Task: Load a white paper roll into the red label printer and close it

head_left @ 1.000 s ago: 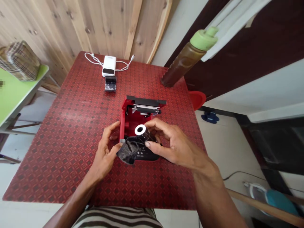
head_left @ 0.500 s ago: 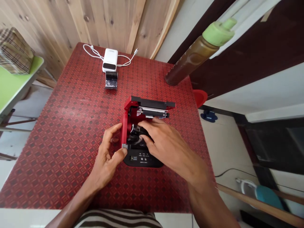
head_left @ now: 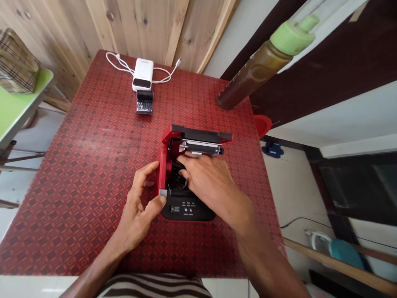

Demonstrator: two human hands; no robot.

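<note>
A red and black label printer (head_left: 189, 209) stands on the table with its lid raised, showing a roller under the lid. My left hand (head_left: 139, 203) braces the printer's left side, the thumb on the grey front corner and the fingers curled along the red wall. Inside the bay, my right hand (head_left: 211, 182) has its thumb and fingers pinched on a shiny black ribbon roll (head_left: 176, 182). The hand covers much of the roll and the right side of the bay.
Farther back lie a white power bank (head_left: 143, 72) with a white cable (head_left: 163, 78) and a small black roll (head_left: 144, 102). A tall brown bottle with a green cap (head_left: 254, 74) stands at the back right of the red-patterned table (head_left: 93, 165).
My right hand has moved slightly left and deeper into the bay, and the black roll sits lower and is more hidden. My left hand keeps its place on the printer.
</note>
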